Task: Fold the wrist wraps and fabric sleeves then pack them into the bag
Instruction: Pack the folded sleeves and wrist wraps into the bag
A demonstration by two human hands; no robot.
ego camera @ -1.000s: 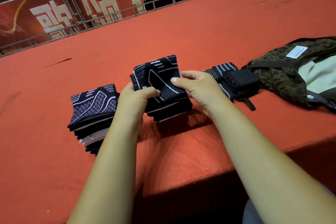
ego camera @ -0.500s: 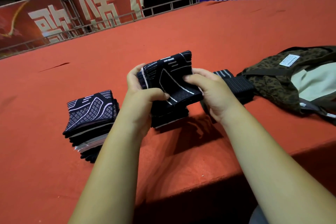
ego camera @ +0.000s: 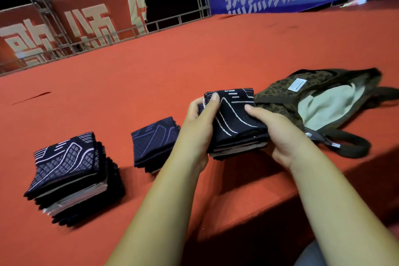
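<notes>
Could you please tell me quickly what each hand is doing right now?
Left hand: closed, holding the stack of folded sleeves.
Right hand: closed, holding the same stack.

Head view, sole camera: wide-angle, faced forward and down; sat close behind left grip (ego camera: 197, 127) and right grip (ego camera: 278, 136); red worktop (ego camera: 194, 60) ran beyond them.

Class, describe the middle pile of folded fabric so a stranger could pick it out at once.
On the red table, three dark folded piles run from left toward the olive bag. The middle pile lies free on the table: lower than the tall left pile, and unheld, unlike the right pile.
</notes>
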